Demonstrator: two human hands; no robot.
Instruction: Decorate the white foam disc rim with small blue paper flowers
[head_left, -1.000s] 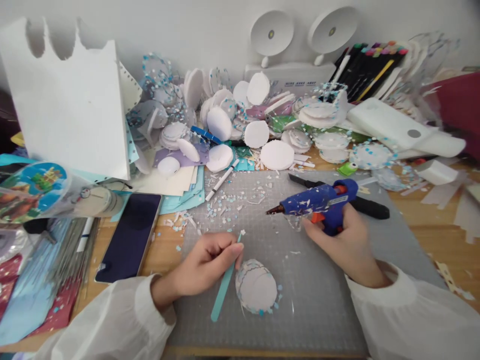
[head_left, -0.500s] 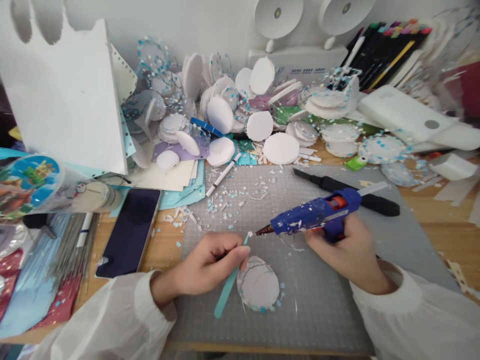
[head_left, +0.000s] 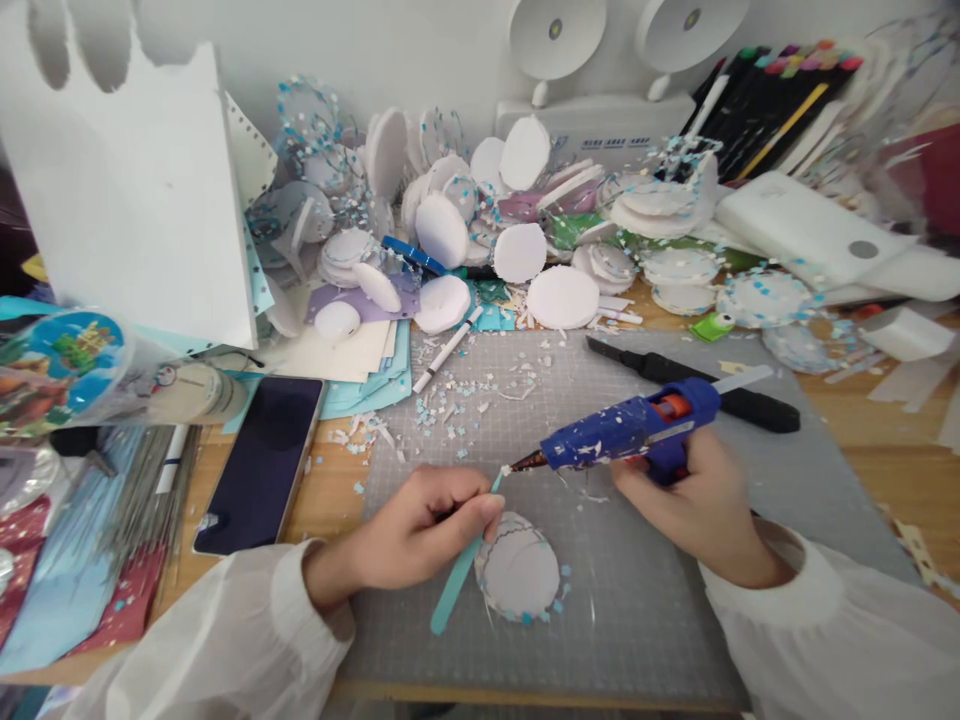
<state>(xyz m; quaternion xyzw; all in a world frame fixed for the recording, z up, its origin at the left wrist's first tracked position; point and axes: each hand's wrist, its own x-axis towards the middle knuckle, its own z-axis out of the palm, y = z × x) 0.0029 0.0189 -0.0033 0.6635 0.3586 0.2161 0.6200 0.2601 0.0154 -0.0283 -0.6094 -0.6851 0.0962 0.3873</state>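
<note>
We have small blue paper pieces (head_left: 526, 618) set along the lower-right rim of the round white disc (head_left: 521, 570), which lies on the grey gridded cutting mat (head_left: 637, 640); the upper rim shows no clear blue, and we cannot judge its completeness; one tiny white piece (head_left: 505, 470) sits off the disc, at the tip of the slim turquoise tool (head_left: 456, 592), pinched in our closed left hand (head_left: 416, 525); our right hand (head_left: 697, 505), curled round the blue plastic glue gun (head_left: 626, 430), holds the nozzle at that piece.
</note>
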